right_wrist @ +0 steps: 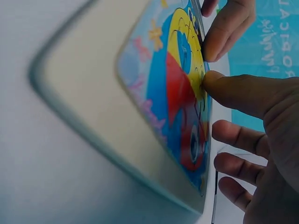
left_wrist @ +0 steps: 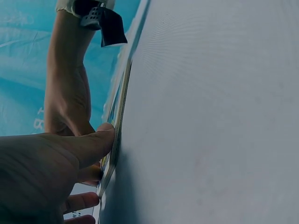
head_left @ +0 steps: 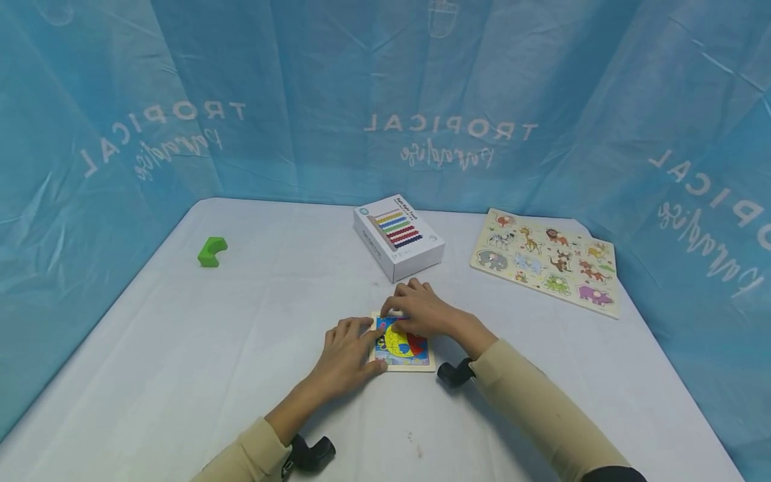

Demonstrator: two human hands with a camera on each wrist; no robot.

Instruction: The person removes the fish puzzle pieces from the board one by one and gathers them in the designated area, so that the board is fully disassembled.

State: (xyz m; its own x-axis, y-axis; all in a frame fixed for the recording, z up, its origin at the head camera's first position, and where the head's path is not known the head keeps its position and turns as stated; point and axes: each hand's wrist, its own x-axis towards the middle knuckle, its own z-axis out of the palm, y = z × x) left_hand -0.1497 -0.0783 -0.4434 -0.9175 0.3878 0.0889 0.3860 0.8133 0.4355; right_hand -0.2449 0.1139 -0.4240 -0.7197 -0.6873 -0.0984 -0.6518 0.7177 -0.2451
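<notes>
A small square jigsaw puzzle (head_left: 402, 345) in a pale wooden frame lies on the white table, with a yellow, red and blue cartoon picture. At its left side is my left hand (head_left: 346, 355), its thumb against the near left corner and its fingers along the left edge. Over the far part reaches my right hand (head_left: 424, 311). In the right wrist view, the right thumb (right_wrist: 229, 91) presses the yellow part of the puzzle (right_wrist: 180, 88), while its other fingers spread beyond the far edge. The hands cover the puzzle's upper left area.
Behind the puzzle stands a white box (head_left: 400, 237) with colored rows printed on it. An animal peg board (head_left: 545, 261) lies at the back right, and a green notched block (head_left: 212, 252) sits at the far left. Blue printed curtains (head_left: 325, 100) enclose the table (head_left: 181, 375).
</notes>
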